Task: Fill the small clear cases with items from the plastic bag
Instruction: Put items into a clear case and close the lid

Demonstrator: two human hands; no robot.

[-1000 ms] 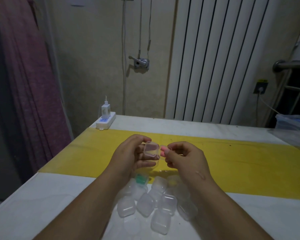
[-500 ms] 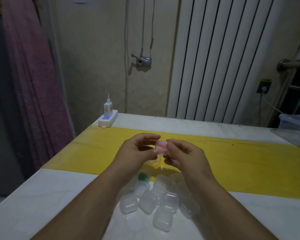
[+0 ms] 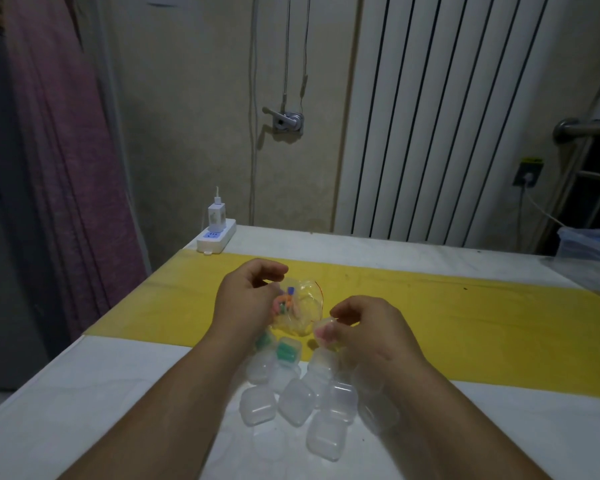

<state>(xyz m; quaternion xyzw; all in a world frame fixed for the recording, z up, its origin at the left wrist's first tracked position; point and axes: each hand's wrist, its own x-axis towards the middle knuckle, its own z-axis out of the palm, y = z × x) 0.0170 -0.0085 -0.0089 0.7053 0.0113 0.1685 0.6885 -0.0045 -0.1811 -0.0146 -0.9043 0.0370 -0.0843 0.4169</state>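
The hands have parted: half a second ago they were pressed together around one small case with something pink in it, and now the right hand (image 3: 364,327) drops toward four o'clock, its grip pinched on that case (image 3: 326,329), pink still showing through the clear wall, lid apparently shut. That reads as one more case filled and on its way to the pile. The left hand (image 3: 248,299) moves up to eleven o'clock and its grip closes on the plastic bag (image 3: 303,306), crumpled and see-through, a red line at its mouth, orange, pink and blue bits bunched inside. The bag sits on the yellow strip of the counter (image 3: 465,313), just beyond the cluster of small clear cases (image 3: 297,400). Two cases (image 3: 286,351) at the cluster's far edge show green contents; the rest look empty, so plenty remains.
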